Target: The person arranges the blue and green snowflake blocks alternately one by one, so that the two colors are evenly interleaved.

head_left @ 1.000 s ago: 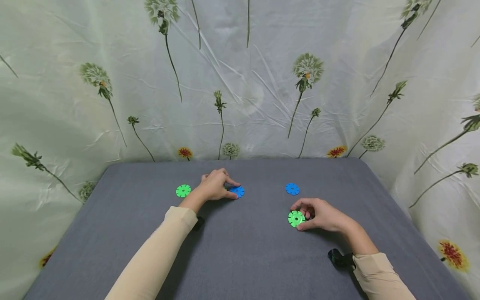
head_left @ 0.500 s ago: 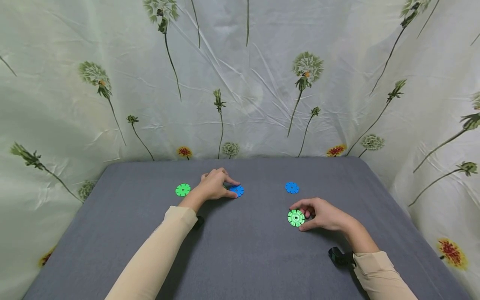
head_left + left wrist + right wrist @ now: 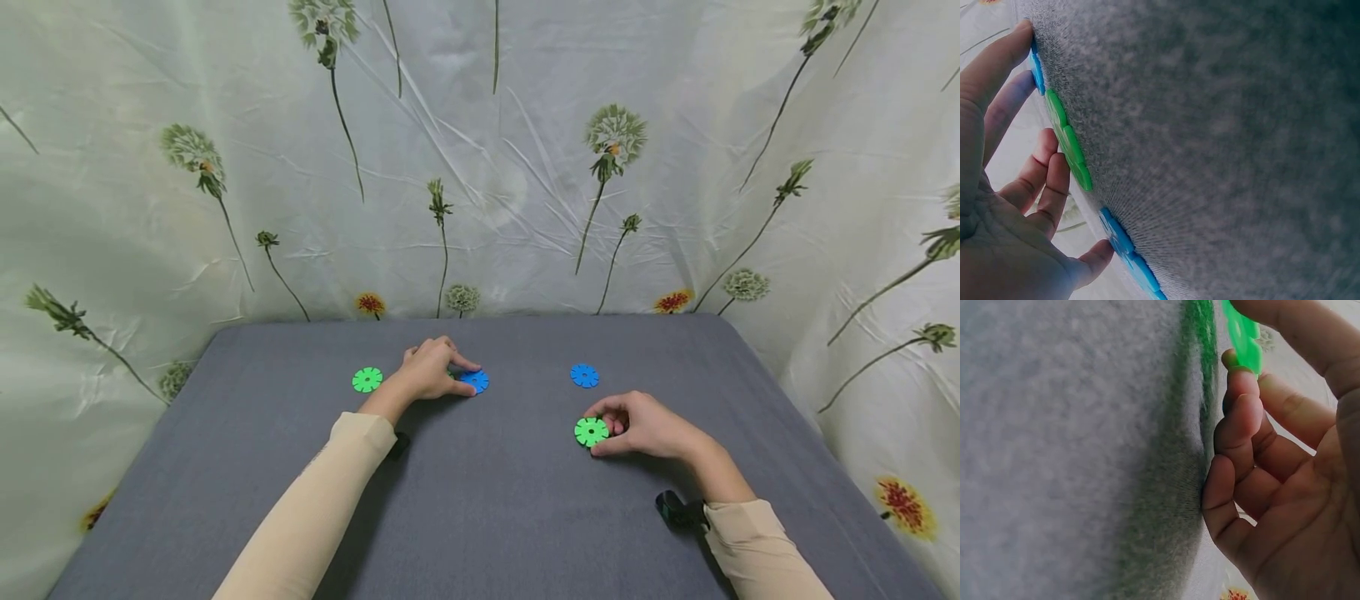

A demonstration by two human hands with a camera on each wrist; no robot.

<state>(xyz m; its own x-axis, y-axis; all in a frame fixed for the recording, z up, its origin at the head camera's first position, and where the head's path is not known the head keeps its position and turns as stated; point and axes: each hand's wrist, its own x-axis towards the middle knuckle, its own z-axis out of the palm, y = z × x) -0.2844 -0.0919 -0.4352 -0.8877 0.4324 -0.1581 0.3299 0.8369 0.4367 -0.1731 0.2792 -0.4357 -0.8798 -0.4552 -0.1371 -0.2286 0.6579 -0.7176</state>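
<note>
In the head view my left hand (image 3: pixel 429 372) holds a notched blue disc (image 3: pixel 475 382) by its edges between thumb and index finger, at the table. The left wrist view shows a green disc (image 3: pixel 1069 140) lying beside it under the other fingers, and a second blue disc (image 3: pixel 1129 253) touched by the little finger; the hand mostly hides these from above. My right hand (image 3: pixel 648 427) pinches a notched green disc (image 3: pixel 592 432) between thumb and fingers. That disc is raised off the cloth, its other fingers curled behind it.
Another blue disc (image 3: pixel 584 376) lies flat beyond my right hand. A further green disc (image 3: pixel 367 380) lies left of my left hand. The grey cloth-covered table (image 3: pixel 495 517) ends at a flower-printed curtain (image 3: pixel 517 242) at the back and sides.
My right hand has shifted slightly away from me, with the green disc changing its tilt a little. The left hand and the discs on the table stay where they were.
</note>
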